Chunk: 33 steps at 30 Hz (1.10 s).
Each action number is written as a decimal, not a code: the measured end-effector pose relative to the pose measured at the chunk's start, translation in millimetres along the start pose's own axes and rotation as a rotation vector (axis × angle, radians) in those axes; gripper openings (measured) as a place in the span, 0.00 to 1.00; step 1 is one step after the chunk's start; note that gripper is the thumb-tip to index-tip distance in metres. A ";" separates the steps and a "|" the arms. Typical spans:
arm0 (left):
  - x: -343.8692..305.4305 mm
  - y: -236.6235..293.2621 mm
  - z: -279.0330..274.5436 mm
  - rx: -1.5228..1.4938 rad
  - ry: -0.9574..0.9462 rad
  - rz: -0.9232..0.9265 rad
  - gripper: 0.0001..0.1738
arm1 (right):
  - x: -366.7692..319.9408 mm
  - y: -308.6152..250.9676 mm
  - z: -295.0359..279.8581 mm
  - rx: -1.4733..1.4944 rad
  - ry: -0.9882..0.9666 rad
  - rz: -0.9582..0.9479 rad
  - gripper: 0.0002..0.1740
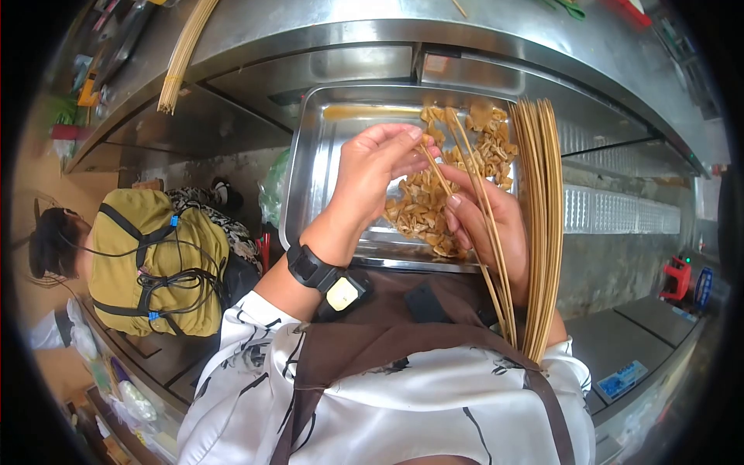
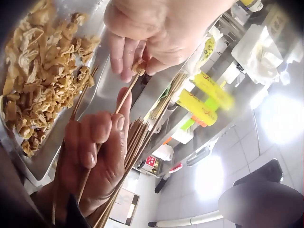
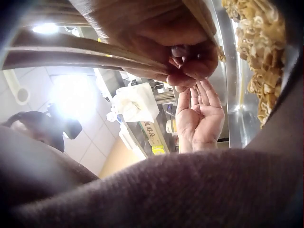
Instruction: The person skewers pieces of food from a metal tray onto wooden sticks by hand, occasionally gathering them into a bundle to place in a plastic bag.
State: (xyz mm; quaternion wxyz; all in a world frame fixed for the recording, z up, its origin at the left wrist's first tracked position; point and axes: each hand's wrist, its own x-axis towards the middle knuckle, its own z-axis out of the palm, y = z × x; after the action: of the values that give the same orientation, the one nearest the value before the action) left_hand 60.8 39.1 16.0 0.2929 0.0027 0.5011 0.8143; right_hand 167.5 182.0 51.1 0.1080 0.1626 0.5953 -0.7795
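Over a metal tray (image 1: 310, 194), my left hand (image 1: 380, 159) pinches a small brown food piece (image 2: 138, 65) at the tip of a bamboo skewer (image 2: 124, 99). My right hand (image 1: 492, 221) grips that skewer between thumb and fingers, below the tip. A few more skewers (image 1: 494, 256) run through the right hand toward the apron. Brown, folded, wet-looking food pieces (image 1: 422, 209) are heaped in the tray beneath and beyond the hands. A thick bundle of skewers (image 1: 542, 194) lies along the right forearm.
A steel counter (image 1: 349, 23) runs behind the tray, with another skewer bundle (image 1: 182, 62) jutting over its edge. To the left, a person with a yellow-green backpack (image 1: 155, 263) is close by. A red stool-like object (image 1: 676, 277) stands far right.
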 end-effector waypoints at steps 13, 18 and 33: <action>3.2 -2.4 -2.1 0.119 0.128 0.030 0.12 | 4.9 4.5 1.8 -0.004 -0.015 0.037 0.20; 0.9 -1.2 -1.1 0.147 0.112 0.082 0.12 | 5.3 3.6 0.9 -0.014 -0.002 0.054 0.20; -2.9 -12.8 2.8 0.318 0.074 0.248 0.12 | 9.1 5.8 -2.6 -0.036 0.011 0.047 0.19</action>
State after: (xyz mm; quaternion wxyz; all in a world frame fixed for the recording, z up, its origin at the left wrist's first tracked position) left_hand 70.1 44.1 7.8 0.1677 0.0804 0.6296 0.7544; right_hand 161.5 183.2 41.8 0.1260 0.1789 0.6059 -0.7648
